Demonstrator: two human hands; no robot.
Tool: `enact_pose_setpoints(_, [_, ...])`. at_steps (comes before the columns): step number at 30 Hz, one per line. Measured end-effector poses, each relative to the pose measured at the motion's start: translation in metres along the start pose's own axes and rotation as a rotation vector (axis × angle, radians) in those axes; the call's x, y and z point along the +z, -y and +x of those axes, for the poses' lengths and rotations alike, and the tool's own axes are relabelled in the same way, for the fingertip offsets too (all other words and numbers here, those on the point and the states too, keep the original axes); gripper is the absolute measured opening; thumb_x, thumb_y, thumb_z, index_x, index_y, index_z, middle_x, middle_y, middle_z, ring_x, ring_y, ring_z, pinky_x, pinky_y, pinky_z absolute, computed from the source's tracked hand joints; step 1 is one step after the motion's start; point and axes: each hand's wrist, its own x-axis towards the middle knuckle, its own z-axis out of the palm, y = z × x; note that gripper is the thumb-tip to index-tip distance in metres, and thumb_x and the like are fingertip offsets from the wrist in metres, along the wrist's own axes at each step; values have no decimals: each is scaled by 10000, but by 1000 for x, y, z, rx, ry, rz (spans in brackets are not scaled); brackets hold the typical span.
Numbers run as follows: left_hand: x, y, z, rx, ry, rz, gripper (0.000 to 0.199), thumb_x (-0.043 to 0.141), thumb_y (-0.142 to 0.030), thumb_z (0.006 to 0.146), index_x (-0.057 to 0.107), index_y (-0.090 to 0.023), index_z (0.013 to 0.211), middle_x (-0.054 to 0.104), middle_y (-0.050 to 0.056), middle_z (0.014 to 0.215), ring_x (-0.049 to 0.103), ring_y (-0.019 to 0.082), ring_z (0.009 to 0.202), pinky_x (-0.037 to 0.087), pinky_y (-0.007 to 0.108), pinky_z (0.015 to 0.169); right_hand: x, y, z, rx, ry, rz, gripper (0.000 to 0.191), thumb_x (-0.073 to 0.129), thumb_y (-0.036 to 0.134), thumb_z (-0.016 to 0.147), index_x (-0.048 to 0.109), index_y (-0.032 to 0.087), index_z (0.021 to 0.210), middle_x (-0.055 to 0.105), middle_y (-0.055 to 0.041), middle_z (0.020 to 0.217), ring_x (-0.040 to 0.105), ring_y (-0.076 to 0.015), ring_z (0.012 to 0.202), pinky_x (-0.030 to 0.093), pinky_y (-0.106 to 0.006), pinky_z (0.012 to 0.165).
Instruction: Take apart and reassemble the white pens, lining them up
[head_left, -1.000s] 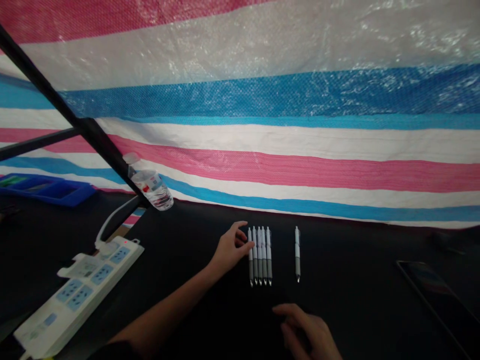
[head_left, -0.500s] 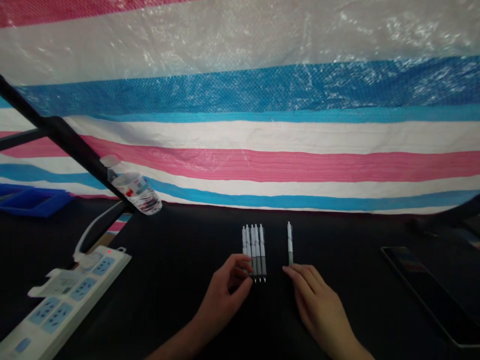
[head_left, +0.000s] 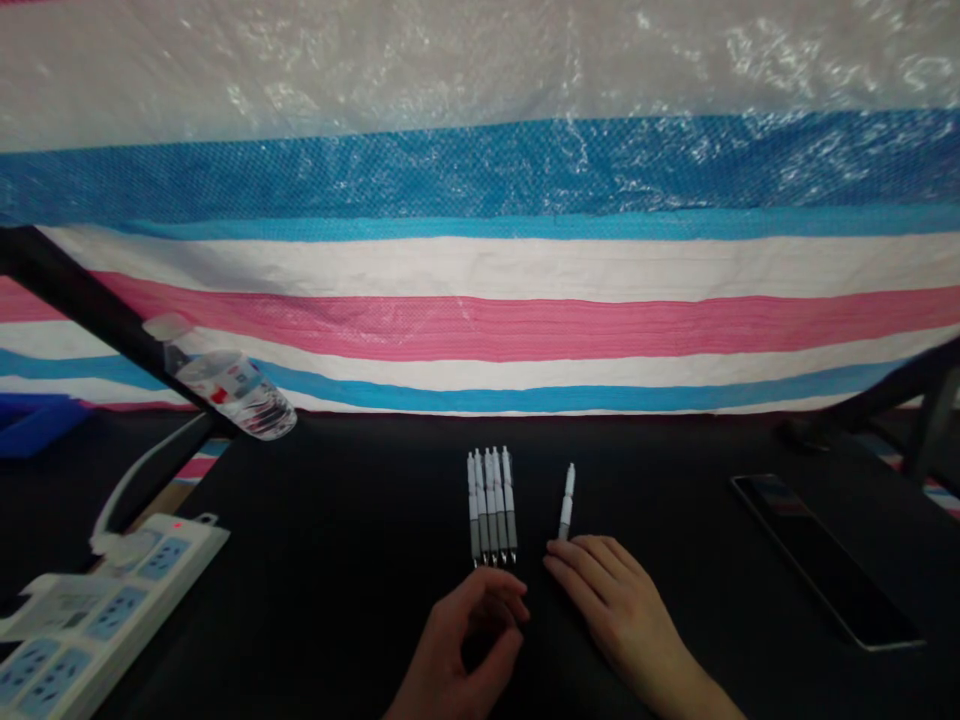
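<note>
Several white-and-grey pens [head_left: 491, 505] lie side by side in a row on the black table [head_left: 337, 560], their tips toward me. My left hand [head_left: 480, 635] is just below their tips, fingers curled with a gap between thumb and fingers, holding nothing. To the right of the row lies a single pen [head_left: 568, 497], slightly tilted. My right hand [head_left: 611, 595] has its fingertips at this pen's grey lower end and covers the tip. Its thumb is hidden, so its grip on the pen cannot be made out.
A white power strip [head_left: 112, 610] with a plugged-in cable lies at the left. Behind it a clear bottle [head_left: 240, 392] leans near a black bar [head_left: 97, 315]. A dark phone-like device [head_left: 825, 560] is at the right. A blue tray [head_left: 37, 425] sits far left.
My left hand has drawn back from the row of pens toward me. The single pen is now more tilted, with my right hand still at its lower end. The view has shifted slightly.
</note>
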Motion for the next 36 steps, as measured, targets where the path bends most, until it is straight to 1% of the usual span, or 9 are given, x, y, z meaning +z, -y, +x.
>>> enact_pose_setpoints(5, [-3,4,1,-39,-86,-32,218,607,-185,873,658,-217,1082,690,61,942,661,211,855,538,341,807,-11,7,0,34,-197,126,230,517,77,990,697,122,1126,706,-119,1058,660,-217,943,557,-324,783])
enact_pose_setpoints(10, [-7,4,6,-39,-150,14,192,610,-225,882,659,-221,1068,679,67,978,645,196,814,534,326,772,-17,21,-9,371,-527,394,137,679,98,903,664,215,973,596,-18,807,611,-177,714,540,-326,675])
enact_pose_setpoints(14, [-6,8,5,-42,-107,1,361,632,-239,889,587,-243,1247,683,64,946,635,180,761,529,306,727,-17,29,-18,674,-674,737,98,658,225,946,567,251,919,542,38,671,562,-149,593,522,-313,630])
enact_pose_setpoints(16, [-4,15,5,-46,-67,-23,501,653,-232,875,511,-266,1355,683,76,990,637,174,739,527,295,682,-15,31,-18,850,-640,924,161,643,293,964,519,252,870,528,52,657,550,-125,542,496,-272,566])
enact_pose_setpoints(19, [-3,22,5,-41,-47,-73,622,695,-232,842,453,-307,1410,613,133,1260,646,159,740,531,286,642,-10,32,-12,1054,-475,1256,269,601,414,983,450,251,830,531,67,601,556,-116,482,442,-230,483])
enact_pose_setpoints(21, [-4,22,7,-62,-63,-112,581,706,-268,846,476,-296,1378,630,120,1214,638,148,709,525,273,612,-6,33,-8,1135,-341,1416,330,599,484,970,428,248,817,537,72,553,564,-119,461,418,-219,466])
enact_pose_setpoints(26, [-11,9,11,-111,-201,-121,304,705,-463,862,641,-188,973,611,-10,665,574,134,570,469,233,534,3,37,-5,1144,-113,1559,387,630,585,916,495,222,900,571,66,528,591,-126,450,395,-207,455])
enact_pose_setpoints(30, [-13,4,12,-104,-277,-163,394,725,-553,822,648,-178,915,623,-2,645,579,141,573,465,238,533,6,35,-5,1131,22,1548,537,637,656,868,612,159,1069,656,-2,620,654,-161,526,441,-226,469])
enact_pose_setpoints(36, [-12,7,13,-102,-278,-250,391,742,-551,812,661,-182,911,634,1,649,580,136,569,460,231,531,11,30,-4,1131,152,1492,656,625,740,809,684,137,1059,688,-42,652,634,-148,476,442,-221,426])
